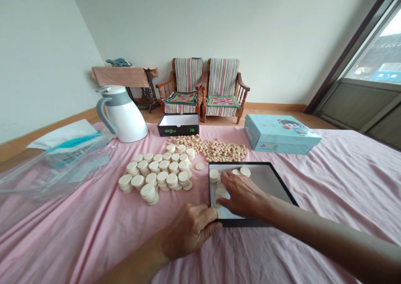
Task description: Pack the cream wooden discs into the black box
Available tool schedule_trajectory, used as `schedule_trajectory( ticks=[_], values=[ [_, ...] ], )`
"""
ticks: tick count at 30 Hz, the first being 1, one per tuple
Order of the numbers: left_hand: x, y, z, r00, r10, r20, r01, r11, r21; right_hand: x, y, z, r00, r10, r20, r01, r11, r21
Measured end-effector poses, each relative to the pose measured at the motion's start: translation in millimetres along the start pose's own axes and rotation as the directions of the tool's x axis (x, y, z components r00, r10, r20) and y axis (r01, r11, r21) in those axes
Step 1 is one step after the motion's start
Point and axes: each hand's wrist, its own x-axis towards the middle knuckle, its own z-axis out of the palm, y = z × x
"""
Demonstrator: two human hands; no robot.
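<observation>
Pink cloth (351, 177), tray (266, 179) holding discs (245, 171), some between thumb and fingers of right hand (242, 193), grip unclear, left hand (191, 229) pinching tray corner

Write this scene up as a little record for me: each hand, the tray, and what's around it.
Left hand: at the near left corner of the black-rimmed tray, fingers on its rim
Right hand: inside the tray, touching pale discs
Left of tray: stacked discs
Beyond tray: heaped small tan pieces, open black box, light-blue box
Far left: white-and-grey jug
Surface: pink cloth
</observation>
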Motion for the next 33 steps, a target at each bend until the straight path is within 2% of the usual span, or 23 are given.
schedule_trajectory(
  ticks=[7,13,20,27,33],
  values=[
    [0,0,1.1,1.000,0.008,-0.027,-0.007,1.000,0.009,7,4,4,0.999,0.020,0.047,-0.023,0.998,0.057],
    [0,0,1.0,1.000,0.009,-0.018,-0.008,1.000,0.011,6,5,7,0.999,0.018,0.026,-0.021,0.994,0.103],
    [0,1,-0.2,1.000,0.001,0.002,-0.001,1.000,-0.007,3,3,15,0.999,-0.036,-0.025,0.041,0.973,0.227],
    [0,0,0.6,1.000,-0.007,-0.001,0.007,1.000,-0.005,7,12,16,0.996,0.093,0.000,-0.092,0.977,0.192],
    [0,-1,1.6,1.000,0.000,-0.013,0.000,1.000,0.016,8,6,6,0.998,0.065,0.005,-0.065,0.994,0.084]
  ],
)
